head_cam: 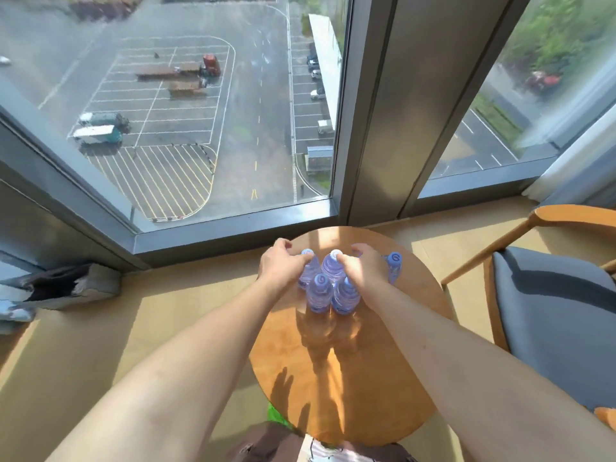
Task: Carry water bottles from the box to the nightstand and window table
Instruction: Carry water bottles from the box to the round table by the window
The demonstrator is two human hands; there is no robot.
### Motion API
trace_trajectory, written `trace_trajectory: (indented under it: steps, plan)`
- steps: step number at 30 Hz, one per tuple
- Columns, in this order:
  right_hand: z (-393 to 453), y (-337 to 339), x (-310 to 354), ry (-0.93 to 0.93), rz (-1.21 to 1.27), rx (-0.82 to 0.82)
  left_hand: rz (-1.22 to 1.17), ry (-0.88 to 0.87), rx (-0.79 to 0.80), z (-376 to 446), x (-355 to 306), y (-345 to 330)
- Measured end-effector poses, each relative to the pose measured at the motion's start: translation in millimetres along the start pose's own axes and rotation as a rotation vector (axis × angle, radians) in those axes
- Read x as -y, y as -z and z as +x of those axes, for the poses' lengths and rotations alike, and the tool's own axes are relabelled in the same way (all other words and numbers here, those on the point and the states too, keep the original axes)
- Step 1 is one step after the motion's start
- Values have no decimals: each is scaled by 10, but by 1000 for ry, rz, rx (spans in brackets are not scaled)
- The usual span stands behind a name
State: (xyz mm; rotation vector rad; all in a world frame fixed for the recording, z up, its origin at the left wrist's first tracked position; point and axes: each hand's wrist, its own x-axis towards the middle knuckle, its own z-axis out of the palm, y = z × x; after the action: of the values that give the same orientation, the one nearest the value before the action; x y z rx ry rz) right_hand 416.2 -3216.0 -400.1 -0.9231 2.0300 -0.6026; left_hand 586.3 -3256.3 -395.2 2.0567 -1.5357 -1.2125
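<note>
Both hands, left and right, grip the clustered bottles standing on the round worktop by the window.

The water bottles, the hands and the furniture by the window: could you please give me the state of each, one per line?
Water bottles: five visible, upright, capped, clustered on the table's far side.
Left hand: resting against the far-left bottle.
Right hand: among the bottles; exact grip unclear.
Round wooden table: near half bare, sunlit.
Chair: unoccupied, right of the table.
</note>
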Motion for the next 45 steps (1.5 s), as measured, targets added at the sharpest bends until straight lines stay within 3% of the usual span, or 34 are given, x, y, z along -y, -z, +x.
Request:
trace_trajectory:
  steps: [6, 11, 18, 24, 33, 39, 45]
  plan:
    - [-333, 102, 346, 329, -124, 125, 81, -44, -240, -581, -82, 479]
    - [-946, -188, 624, 525, -176, 302, 150, 12, -411, -1260, 227, 970]
    - [-2253, -1025, 990, 891, -351, 521, 187, 197, -654, -2522, 1189, 1731]
    - [-3843, -1790, 916, 1186, -451, 747, 121, 408, -864, -4127, 2234, 2216]
    - [-6978, -2672, -292, 1555, -619, 1093, 64, 798, -1177, -7338, 3914, 2094]
    - [-8756, -2841, -1362, 1895, -723, 1268, -71, 1083, -1316, -9372, 4651, 1472]
    - [-10221, -2963, -2313, 2215, -798, 1418, -190, 1325, -1431, -10751, 5182, 803]
